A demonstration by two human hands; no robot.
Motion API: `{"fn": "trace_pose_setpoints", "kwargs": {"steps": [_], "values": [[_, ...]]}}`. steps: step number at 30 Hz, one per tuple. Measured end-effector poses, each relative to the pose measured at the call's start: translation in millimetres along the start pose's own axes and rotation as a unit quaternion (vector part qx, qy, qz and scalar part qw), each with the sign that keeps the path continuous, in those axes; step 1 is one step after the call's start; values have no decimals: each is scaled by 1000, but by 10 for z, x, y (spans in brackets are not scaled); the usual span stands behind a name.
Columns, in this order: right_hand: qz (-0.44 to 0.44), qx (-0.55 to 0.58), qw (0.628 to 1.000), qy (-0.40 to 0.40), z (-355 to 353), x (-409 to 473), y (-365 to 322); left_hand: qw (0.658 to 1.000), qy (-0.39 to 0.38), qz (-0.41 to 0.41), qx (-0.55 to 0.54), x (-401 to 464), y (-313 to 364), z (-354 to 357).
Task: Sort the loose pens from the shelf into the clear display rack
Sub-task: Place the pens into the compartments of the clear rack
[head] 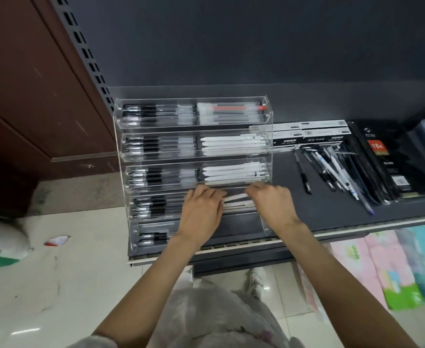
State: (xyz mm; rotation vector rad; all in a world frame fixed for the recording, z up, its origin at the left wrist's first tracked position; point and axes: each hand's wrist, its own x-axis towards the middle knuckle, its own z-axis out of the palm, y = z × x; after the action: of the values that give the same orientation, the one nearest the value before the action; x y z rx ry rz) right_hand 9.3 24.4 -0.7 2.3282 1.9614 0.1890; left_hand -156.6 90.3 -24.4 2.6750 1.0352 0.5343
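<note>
A clear acrylic display rack with five stepped tiers stands at centre frame on a dark shelf. The left halves of its tiers hold black-grip pens; the right halves of the second and third tiers hold white pens, and the top tier's right half holds pale pens with one red-barrelled pen among them. Both hands work at the right half of the fourth tier. The left hand lies palm down with fingers curled over the end of a white pen; the right hand curls over that pen's other end, so the pen spans between the two hands, above other white pens lying in that tier. The exact grip of the fingertips is hidden by the knuckles. Loose pens lie in a fanned heap on the shelf at right of centre, well apart from the hands, one black pen lying singly beside the heap. Boxed pen packs sit behind the heap; a black notebook pack lies at far right.
</note>
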Motion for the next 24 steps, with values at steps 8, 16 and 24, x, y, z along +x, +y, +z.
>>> {"fn": "trace_pose_setpoints", "kwargs": {"steps": [8, 16, 24], "values": [[44, -4, 998, -38, 1, -49, -109, 994, -93, 10, 48, -21, -30, 12], [52, 52, 994, -77, 65, -87, -111, 998, -45, -4, 46, -71, -17, 95], [63, 135, 989, -16, 141, -182, -75, 996, -78, -27, 16, -32, 11, -18]]}}
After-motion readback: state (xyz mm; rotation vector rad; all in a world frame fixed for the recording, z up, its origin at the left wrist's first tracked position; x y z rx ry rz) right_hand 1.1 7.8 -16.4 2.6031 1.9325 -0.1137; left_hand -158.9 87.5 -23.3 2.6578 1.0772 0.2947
